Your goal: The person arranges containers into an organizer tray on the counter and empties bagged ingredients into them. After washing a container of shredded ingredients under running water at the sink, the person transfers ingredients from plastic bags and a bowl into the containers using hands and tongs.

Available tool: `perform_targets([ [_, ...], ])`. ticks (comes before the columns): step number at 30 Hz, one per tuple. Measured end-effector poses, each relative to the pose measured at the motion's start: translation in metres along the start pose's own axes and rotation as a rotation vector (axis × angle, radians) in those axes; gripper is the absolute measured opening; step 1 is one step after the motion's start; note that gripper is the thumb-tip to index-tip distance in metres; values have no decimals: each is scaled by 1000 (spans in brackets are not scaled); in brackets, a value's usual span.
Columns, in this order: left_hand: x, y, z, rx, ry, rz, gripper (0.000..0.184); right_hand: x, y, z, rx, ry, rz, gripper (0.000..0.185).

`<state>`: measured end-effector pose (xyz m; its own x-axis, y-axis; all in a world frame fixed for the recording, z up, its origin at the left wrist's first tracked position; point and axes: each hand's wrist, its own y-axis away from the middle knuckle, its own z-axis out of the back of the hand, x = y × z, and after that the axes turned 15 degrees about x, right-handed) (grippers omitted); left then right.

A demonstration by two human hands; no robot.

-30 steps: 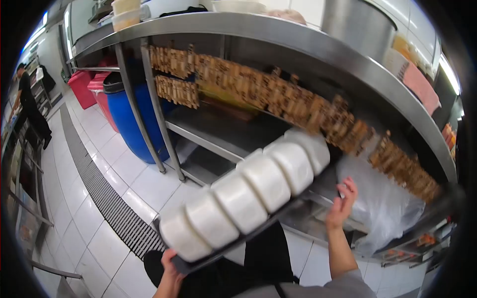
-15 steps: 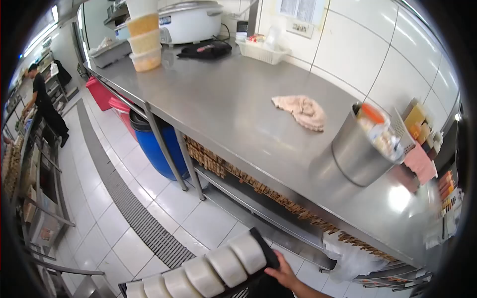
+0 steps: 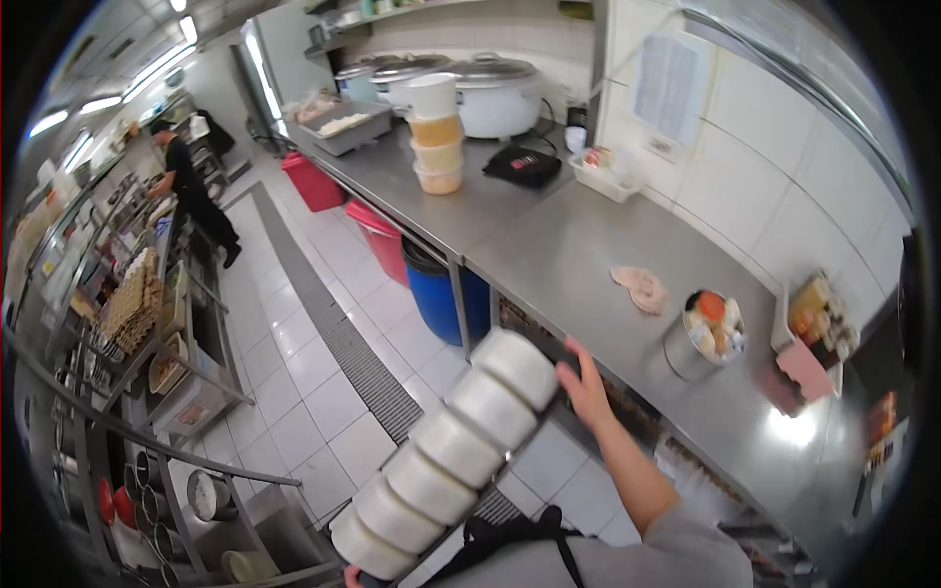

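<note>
A dark tray (image 3: 400, 453) carries a slanted row of several round, whitish containers (image 3: 446, 451); their exact kind is hard to tell. My right hand (image 3: 586, 392) is against the upper right end of this load, with the fingers stretched along its end. Only a bit of my left hand (image 3: 353, 576) shows, at the lower left end of the tray, and most of it is hidden. The load is held in the air over the tiled floor, beside the steel counter (image 3: 549, 250).
On the counter are a crumpled pinkish cloth (image 3: 640, 290), a metal pot (image 3: 694, 348) filled with items, stacked tubs (image 3: 437, 157) and large cookers (image 3: 500, 95). A blue barrel (image 3: 446, 294) stands below. At left, a person (image 3: 191, 191) works by racks with egg trays (image 3: 132, 299).
The load has risen and tilted, its right end now higher. My right hand has come up with it, and part of my left hand has appeared. The view has swung left.
</note>
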<state>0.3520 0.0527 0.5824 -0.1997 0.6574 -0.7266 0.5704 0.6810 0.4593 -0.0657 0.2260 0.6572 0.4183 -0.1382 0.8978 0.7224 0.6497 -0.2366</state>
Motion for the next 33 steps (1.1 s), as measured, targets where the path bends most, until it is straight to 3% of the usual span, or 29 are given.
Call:
perform_targets([
  [3,2,-3,2,-4,33,-69,51,9,-38,13,-166,-637,-122,55],
  [5,0,-11,-1,10,30,-92,50,-12,-64,42,-223,-288,-113,53],
  [7,-6,-24,-5,29,9,-109,50,-71,-90,80,-224,350,-171,51],
  [10,-25,-51,-22,78,-22,-144,49,-107,-104,118,-330,732,-301,47],
  [16,-51,-133,-99,269,-54,-188,48,-162,-115,150,-444,803,-553,40],
  [18,-42,-180,-139,407,56,-96,49,-162,-119,156,-240,880,-595,31],
  [20,-37,-198,-209,432,51,-42,50,-178,-110,144,-149,952,-417,27],
  [24,-12,-262,-294,634,28,51,51,-137,-55,127,-42,899,-136,25],
  [26,-4,-297,-319,666,-19,104,52,-124,-14,129,-81,851,-155,26],
  [30,-2,-346,-385,773,-172,262,51,-110,87,164,-207,855,-314,24],
  [33,-8,-433,-411,771,-532,307,46,-113,148,200,-491,899,-657,25],
])
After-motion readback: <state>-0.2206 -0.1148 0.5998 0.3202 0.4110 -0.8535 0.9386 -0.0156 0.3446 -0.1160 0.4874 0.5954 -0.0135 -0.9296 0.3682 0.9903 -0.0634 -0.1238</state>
